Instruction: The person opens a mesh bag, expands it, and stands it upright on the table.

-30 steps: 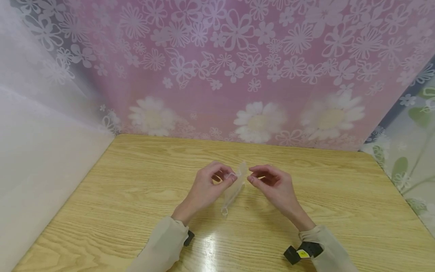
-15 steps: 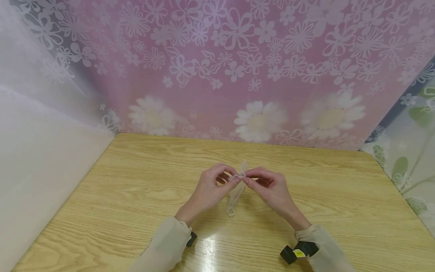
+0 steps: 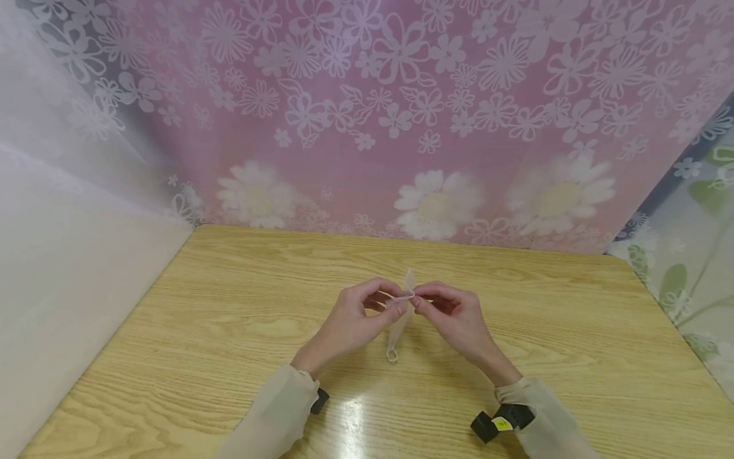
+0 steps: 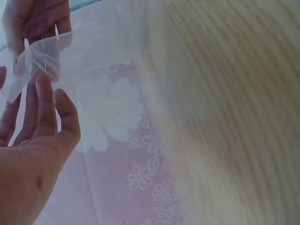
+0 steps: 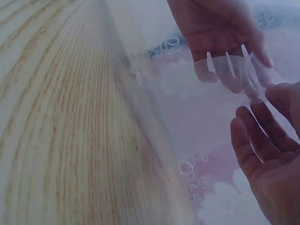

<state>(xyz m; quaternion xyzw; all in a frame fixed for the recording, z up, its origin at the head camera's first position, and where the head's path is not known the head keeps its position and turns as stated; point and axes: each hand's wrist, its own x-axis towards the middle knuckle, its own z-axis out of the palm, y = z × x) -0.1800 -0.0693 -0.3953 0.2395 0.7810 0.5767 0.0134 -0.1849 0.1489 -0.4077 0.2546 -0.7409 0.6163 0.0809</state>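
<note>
A clear plastic bag (image 3: 397, 331) hangs between my hands, its lower end narrowing to a small loop close over the table. My left hand (image 3: 357, 312) pinches its upper edge between thumb and fingers. From the other side my right hand (image 3: 455, 319) pinches the same edge, fingertips close to the left ones. In the left wrist view, the film of the bag (image 4: 47, 54) is creased between the two hands. The right wrist view shows the see-through bag (image 5: 229, 70) crossing in front of the left fingers (image 5: 206, 75).
The wood-grain table (image 3: 229, 306) extends around both hands. A pink flowered curtain (image 3: 355, 178) stands behind it, with a pale sheet (image 3: 74, 255) on the left and a leaf-patterned one (image 3: 688, 280) on the right. Each wrist bears a black strap device (image 3: 485, 427).
My right hand has moved left and taken hold of the bag's upper edge, where it was apart from it before. The bag has turned and narrowed in the head view.
</note>
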